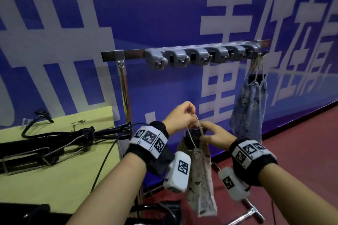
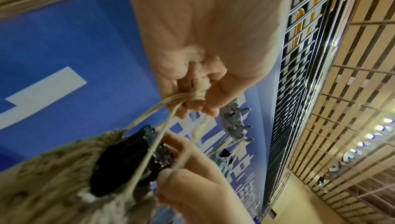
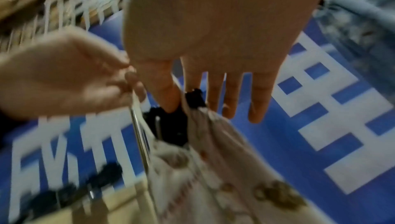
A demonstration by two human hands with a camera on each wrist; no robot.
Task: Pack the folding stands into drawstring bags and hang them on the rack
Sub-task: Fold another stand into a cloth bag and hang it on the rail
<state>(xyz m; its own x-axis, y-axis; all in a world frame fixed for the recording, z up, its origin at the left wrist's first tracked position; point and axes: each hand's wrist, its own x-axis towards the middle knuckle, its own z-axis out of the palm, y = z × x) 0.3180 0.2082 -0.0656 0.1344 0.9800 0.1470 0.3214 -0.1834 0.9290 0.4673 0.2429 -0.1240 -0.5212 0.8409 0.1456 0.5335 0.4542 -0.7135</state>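
A beige patterned drawstring bag (image 1: pixel 200 175) hangs in front of me below the rack. A black folding stand (image 1: pixel 193 134) sits inside it, and its top pokes out of the mouth. My left hand (image 1: pixel 192 115) pinches the gathered drawstring cords (image 2: pixel 171 106) above the bag and holds them taut. My right hand (image 1: pixel 203 131) is at the bag's mouth, where thumb and forefinger pinch the stand's top (image 3: pixel 193 98); the other fingers are straight. In the left wrist view the left hand (image 2: pixel 196 107) grips the knotted cords above the bag (image 2: pixel 53 177) and the right hand (image 2: pixel 171 163).
The rack's rail carries several grey hooks (image 1: pixel 201 55) on a chrome post (image 1: pixel 126 97). Light blue filled bags (image 1: pixel 250 107) hang from its right end. More black folding stands (image 1: pixel 54 144) lie on the yellow-green table (image 1: pixel 54 184) at left. Red floor lies to the right.
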